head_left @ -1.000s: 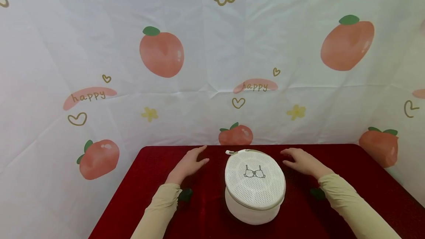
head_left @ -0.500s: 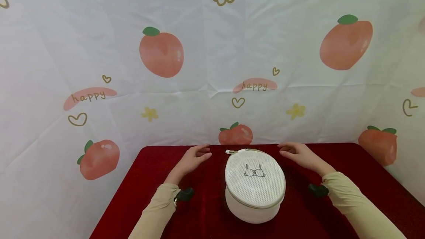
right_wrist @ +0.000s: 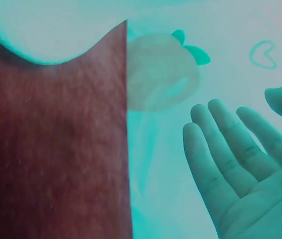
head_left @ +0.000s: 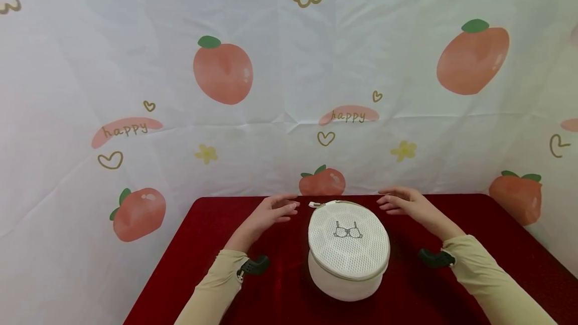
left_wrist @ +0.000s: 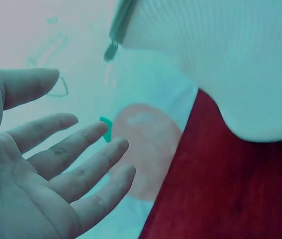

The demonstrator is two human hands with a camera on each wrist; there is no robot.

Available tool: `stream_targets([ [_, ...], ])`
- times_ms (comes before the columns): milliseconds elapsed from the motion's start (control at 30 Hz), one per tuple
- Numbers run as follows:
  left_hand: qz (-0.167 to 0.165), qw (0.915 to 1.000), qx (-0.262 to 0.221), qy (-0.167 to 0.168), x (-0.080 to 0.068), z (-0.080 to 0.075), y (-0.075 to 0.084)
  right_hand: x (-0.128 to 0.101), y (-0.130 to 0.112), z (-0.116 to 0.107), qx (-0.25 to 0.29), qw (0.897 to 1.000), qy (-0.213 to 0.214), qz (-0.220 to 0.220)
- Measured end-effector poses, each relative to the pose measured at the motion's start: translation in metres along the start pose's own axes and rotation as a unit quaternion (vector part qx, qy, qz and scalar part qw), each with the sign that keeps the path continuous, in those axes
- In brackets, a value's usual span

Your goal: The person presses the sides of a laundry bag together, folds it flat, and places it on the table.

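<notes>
A round white mesh laundry bag (head_left: 349, 245) with a bra drawn on its lid stands on the red cloth. Its zipper pull (head_left: 316, 204) sticks out at the back left of the lid. To the left of the bag, my left hand (head_left: 271, 214) is held with fingers extended and touches nothing. On the other side, my right hand (head_left: 408, 207) faces it, also apart from the bag. Both wrist views show spread, straight fingers and bare palms; the bag's side (left_wrist: 245, 74) fills the upper right of the left wrist view.
The red cloth-covered table (head_left: 203, 245) ends at a white backdrop (head_left: 271, 159) printed with peaches and "happy" lettering. Dark wrist devices sit on the left cuff (head_left: 255, 266) and the right cuff (head_left: 435, 259).
Both hands have moved inward and slightly up toward the bag's back, and their wrists show more of the dark devices. The bag has stayed in place.
</notes>
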State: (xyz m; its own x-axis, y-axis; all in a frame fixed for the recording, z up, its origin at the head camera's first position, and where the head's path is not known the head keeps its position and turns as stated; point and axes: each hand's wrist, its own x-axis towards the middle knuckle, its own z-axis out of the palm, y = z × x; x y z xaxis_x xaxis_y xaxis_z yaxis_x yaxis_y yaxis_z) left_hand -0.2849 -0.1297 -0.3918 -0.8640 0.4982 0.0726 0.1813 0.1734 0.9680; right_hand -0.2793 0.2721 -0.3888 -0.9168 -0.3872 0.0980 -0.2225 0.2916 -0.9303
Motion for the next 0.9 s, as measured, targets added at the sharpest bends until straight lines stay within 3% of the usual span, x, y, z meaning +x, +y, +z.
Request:
stream_targets([
  [200, 0.001, 0.9986, -0.048, -0.022, -0.002, 0.007, 0.009, -0.008, -0.007, 0.003, 0.042, 0.999, -0.011, 0.016],
  [467, -0.027, 0.9932, -0.111, -0.022, -0.005, 0.014, 0.018, -0.015, -0.016, 0.005, 0.073, 0.996, -0.039, 0.022],
  [667, -0.033, 0.9913, -0.124, -0.030, -0.008, 0.020, 0.019, -0.021, -0.015, 0.006, 0.121, 0.990, -0.071, 0.024],
  [900, -0.036, 0.9922, -0.116, -0.028, -0.011, 0.028, 0.019, -0.026, -0.018, 0.008, 0.142, 0.986, -0.088, 0.016],
])
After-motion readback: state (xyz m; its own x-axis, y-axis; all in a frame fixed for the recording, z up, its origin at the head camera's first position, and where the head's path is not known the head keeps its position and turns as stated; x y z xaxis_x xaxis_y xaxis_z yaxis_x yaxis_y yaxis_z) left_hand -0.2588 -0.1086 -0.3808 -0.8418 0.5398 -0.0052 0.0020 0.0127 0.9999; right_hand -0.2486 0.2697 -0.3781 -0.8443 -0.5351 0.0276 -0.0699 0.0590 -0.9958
